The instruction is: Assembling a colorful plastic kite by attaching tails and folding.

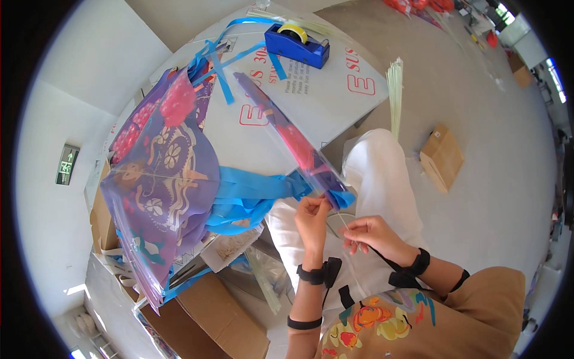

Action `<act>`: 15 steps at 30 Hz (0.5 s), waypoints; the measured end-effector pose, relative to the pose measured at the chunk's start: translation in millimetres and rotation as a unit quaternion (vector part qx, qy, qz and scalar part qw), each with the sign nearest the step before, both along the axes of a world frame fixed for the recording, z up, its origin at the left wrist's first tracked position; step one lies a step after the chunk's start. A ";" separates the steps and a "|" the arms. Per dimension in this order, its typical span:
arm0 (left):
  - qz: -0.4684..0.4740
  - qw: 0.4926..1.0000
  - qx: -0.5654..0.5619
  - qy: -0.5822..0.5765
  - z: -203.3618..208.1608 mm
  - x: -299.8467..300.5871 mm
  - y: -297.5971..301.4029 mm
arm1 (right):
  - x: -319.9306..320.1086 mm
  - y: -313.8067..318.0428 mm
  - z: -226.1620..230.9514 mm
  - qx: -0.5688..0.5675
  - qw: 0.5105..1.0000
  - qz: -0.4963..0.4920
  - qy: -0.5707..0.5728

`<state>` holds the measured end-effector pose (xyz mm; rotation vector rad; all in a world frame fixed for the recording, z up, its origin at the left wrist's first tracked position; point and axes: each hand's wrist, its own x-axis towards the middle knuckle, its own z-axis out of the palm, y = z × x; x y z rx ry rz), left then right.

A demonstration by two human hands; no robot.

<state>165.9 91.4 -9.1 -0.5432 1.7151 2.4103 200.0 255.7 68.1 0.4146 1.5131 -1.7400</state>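
Note:
A long, narrow folded purple and pink printed kite slants from the table down to my lap, with blue streamers at its near end. My left hand pinches that near end. Just right of it, my right hand has its fingers closed on a thin pale stick that runs toward the folded end. Whether the stick enters the folded film I cannot tell. Left of these, an opened-out purple kite with printed figures lies over the table's edge.
A blue tape dispenser stands at the table's far side. Pale thin sticks stand in a bundle beyond my knee. A brown paper bag rests on the floor at right; an open cardboard box sits low at left.

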 end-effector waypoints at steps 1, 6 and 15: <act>-0.026 1.000 -0.002 -0.007 2.6 3.9 0.3 | -6.6 -1.3 0.2 0.014 0.999 -0.019 0.044; -0.020 0.998 0.048 -0.031 11.1 13.3 2.0 | -24.3 -8.1 -2.1 -0.007 0.990 -0.079 0.121; -0.034 0.994 0.103 -0.021 20.5 15.0 -6.4 | -29.6 -5.1 -5.9 0.211 0.904 0.057 0.366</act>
